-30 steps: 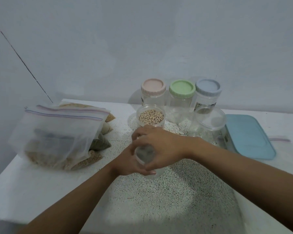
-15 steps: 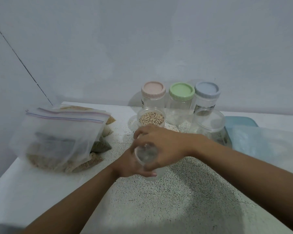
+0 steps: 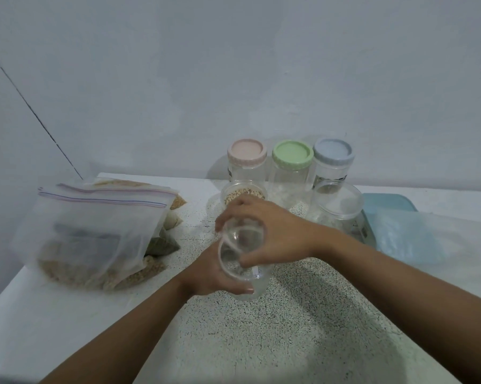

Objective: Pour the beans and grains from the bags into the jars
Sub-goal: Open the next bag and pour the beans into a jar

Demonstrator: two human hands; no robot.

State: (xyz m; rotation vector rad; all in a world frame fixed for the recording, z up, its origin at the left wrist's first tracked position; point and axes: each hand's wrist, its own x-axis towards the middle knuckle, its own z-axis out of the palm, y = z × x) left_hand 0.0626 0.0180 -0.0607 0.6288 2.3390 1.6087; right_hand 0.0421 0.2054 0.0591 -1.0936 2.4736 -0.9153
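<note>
Fingers: the right hand (image 3: pixel 272 225) has its fingers (image 3: pixel 233 212) curled over a round clear lid (image 3: pixel 240 239). The left hand (image 3: pixel 209 275) wraps the side of a small clear plastic jar (image 3: pixel 247 286), thumb across the front.
Jar in hand: it stands on the speckled white surface (image 3: pixel 303 328), just in front of the person. It looks empty, and the lid sits tilted on its mouth.
Step in hand: probably opening this jar for filling, though whether the lid is coming off or going on is not plain.
Done: one open clear jar of pale beans (image 3: pixel 245 194) stands just behind the hands. A flat, seemingly empty plastic bag (image 3: pixel 417 236) lies over a pale blue tray (image 3: pixel 386 202) on the right.
Left: the large clear zip bag (image 3: pixel 95 231) on the left holds several smaller bags of grain (image 3: pixel 139 275), unpoured.
Waiting jars: the pink-lidded jar (image 3: pixel 247 153), green-lidded jar (image 3: pixel 292 156) and blue-lidded jar (image 3: pixel 333 153) stand closed at the back and look empty. A wide open clear jar (image 3: pixel 342 203) is beside them; I cannot tell what is in it.
Progress: early, about one fill done.
</note>
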